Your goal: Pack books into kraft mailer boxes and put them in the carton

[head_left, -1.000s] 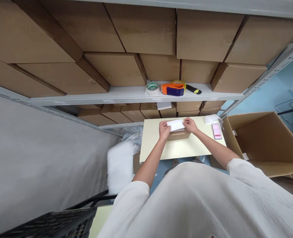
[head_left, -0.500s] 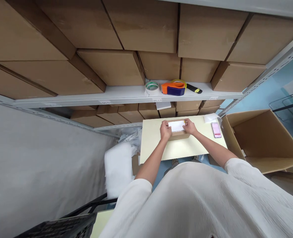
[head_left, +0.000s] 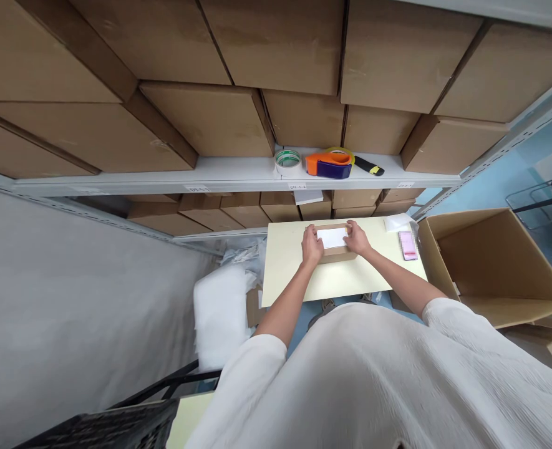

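A small brown cardboard box (head_left: 337,257) rests on the pale yellow tabletop (head_left: 285,280). On its upper face lies a white label (head_left: 332,237), with a small yellow mark by its right end. My left hand (head_left: 312,246) grips the left end of the box, its thumb at the label's left edge. At the opposite end, my right hand (head_left: 357,238) is closed around the box, with the thumb on or close to the label's right edge. Whether the fingers also pinch the label itself, I cannot tell.
A phone (head_left: 407,246) and a clear plastic bag (head_left: 397,222) lie at the table's right. Beyond stands a large open carton (head_left: 495,255). The shelf holds a tape roll (head_left: 287,162), an orange tape dispenser (head_left: 328,164) and a cutter (head_left: 368,166). White wrap (head_left: 220,318) sits left.
The view has shifted slightly. Both hands stay on the box in nearly the same place and grip.
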Available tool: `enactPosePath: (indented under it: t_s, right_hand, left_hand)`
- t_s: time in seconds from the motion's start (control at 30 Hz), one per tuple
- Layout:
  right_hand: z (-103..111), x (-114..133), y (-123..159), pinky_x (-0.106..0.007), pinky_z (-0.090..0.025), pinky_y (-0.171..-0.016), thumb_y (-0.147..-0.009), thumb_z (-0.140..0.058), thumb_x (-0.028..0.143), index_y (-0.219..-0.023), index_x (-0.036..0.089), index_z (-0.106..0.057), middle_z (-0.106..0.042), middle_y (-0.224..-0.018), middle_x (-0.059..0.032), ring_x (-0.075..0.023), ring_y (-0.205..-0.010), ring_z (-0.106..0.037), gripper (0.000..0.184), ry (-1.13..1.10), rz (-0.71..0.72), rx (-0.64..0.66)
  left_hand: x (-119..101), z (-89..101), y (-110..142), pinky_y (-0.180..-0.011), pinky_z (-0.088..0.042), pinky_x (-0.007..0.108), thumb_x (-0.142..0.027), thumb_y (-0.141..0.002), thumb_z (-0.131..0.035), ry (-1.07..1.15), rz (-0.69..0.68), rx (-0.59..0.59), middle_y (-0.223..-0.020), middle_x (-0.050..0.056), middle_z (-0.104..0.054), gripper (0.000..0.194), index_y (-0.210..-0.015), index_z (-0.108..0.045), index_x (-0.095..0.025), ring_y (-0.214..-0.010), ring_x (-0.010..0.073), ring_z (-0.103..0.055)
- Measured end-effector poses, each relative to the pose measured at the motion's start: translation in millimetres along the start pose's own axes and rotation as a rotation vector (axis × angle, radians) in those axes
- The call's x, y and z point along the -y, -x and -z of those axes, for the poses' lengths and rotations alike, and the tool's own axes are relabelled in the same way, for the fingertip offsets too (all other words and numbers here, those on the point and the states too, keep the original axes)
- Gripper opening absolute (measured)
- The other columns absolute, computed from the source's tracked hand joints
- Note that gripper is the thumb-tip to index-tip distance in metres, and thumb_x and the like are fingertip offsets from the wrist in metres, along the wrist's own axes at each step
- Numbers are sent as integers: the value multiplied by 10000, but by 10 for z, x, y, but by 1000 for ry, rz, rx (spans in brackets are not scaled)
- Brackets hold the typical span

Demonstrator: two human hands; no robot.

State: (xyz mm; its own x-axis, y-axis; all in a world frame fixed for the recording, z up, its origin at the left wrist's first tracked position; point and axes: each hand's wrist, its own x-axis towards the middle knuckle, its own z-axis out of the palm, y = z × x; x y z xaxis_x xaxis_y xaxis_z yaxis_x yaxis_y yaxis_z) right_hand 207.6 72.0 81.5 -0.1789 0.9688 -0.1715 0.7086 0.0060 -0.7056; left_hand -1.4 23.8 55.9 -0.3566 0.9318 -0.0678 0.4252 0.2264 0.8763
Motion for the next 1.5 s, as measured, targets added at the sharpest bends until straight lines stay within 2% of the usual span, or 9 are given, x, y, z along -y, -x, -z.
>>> enactPosePath:
  t_s: [0.43, 0.77, 1.0, 1.07, 1.13, 1.2, 1.3, 1.4, 1.5]
  right_hand:
    - [-19, -21, -15, -476, -581, -1014, -850, -575, 170, -1594, 270, -416, -640, -1168, -68, -269, -1023, -663, 767, 90, 16, 19]
    - [-26, 41, 52, -513, -564, -1065, -921, -568, 188, -1659, 216, -346, -575, -1471, -173, -326, -1178, -663, 772, 177, 7, 53]
    - [31, 40, 122, -509, -581, -1002, -957, -645, 282, -1566, 225, -480, -521, -1535, -182, -364, -1244, -636, 633, 283, -11, 27]
    - [39, 31, 154, -525, -544, -1060, -984, -615, 284, -1491, 197, -569, -556, -1491, -196, -379, -1289, -602, 516, 339, 36, 22]
    - [21, 22, 196, -544, -493, -1126, -1031, -520, 258, -1438, 184, -633, -582, -1483, -204, -380, -1333, -574, 429, 371, 127, 32]
    - [-22, 11, 246, -553, -439, -1191, -1076, -422, 261, -1478, 186, -634, -567, -1563, -198, -369, -1419, -529, 460, 373, 244, 75]
    - [-102, -17, 321, -579, -282, -1315, -1122, -390, 388, -1641, 195, -513, -430, -1745, -172, -358, -1613, -350, 567, 411, 359, 161]
    - [-146, -53, 370, -651, -83, -1359, -1127, -386, 509, -1744, 219, -362, -270, -1839, -138, -372, -1707, -158, 683, 496, 310, 196]
    - [-147, -71, 373, -692, -10, -1349, -1127, -348, 570, -1783, 219, -268, -194, -1861, -125, -383, -1726, -74, 748, 534, 234, 201]
  left_hand:
    - [-97, 35, 21, -1154, -533, 492, -53, -882, -627, -63, 8, 54, -1334, 123, -676, 667, -1511, -537, -255, -1226, 292, -691]
    - [-219, 61, 75, -1151, -497, 542, -66, -932, -560, -324, -101, 128, -1427, 195, -632, 631, -1544, -503, -210, -1356, 371, -626]
    - [-281, 100, 139, -1212, -426, 612, -111, -945, -618, -437, -160, 82, -1660, 227, -470, 663, -1586, -481, -208, -1511, 437, -482]
    - [-254, 131, 153, -1253, -400, 612, -73, -937, -588, -416, -256, 140, -1675, 207, -481, 640, -1560, -530, -212, -1548, 413, -458]
    - [-215, 152, 164, -1290, -389, 581, -38, -929, -534, -404, -365, 281, -1634, 168, -559, 635, -1533, -579, -227, -1544, 353, -493]
    - [-168, 155, 177, -1332, -361, 551, -45, -932, -500, -420, -430, 407, -1629, 139, -592, 659, -1561, -575, -229, -1557, 305, -504]
    - [-93, 142, 199, -1389, -260, 542, -109, -966, -475, -465, -441, 471, -1720, 136, -508, 695, -1655, -490, -194, -1652, 284, -392]
    - [-25, 142, 210, -1413, -160, 528, -177, -1014, -441, -509, -424, 484, -1802, 130, -377, 703, -1716, -399, -180, -1713, 277, -257]
    - [20, 160, 197, -1418, -92, 520, -274, -1060, -429, -543, -393, 500, -1836, 145, -288, 716, -1756, -308, -161, -1734, 283, -174]
